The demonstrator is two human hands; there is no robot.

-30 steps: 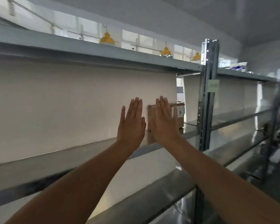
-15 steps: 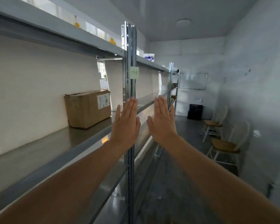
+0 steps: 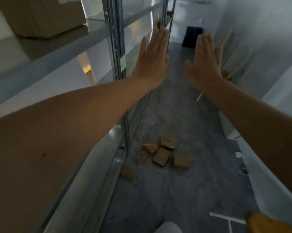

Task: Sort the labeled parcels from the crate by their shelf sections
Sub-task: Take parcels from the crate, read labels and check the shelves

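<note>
1. Small cardboard parcels (image 3: 162, 153): several, loose on the floor (image 3: 175, 115) just right of the foot of the shelf upright (image 3: 116, 47); unsorted
2. Left hand (image 3: 152, 59) and right hand (image 3: 204, 63): raised right of the upright, fingers (image 3: 160, 41) straight and together, holding nothing
3. Large carton (image 3: 41, 15): on the shelf (image 3: 57, 47) left of the upright; judged already placed
4. Black crate (image 3: 192, 37): far beyond the upright, contents not visible
Progress: judged early; one carton shelved, floor parcels left to sort
</note>
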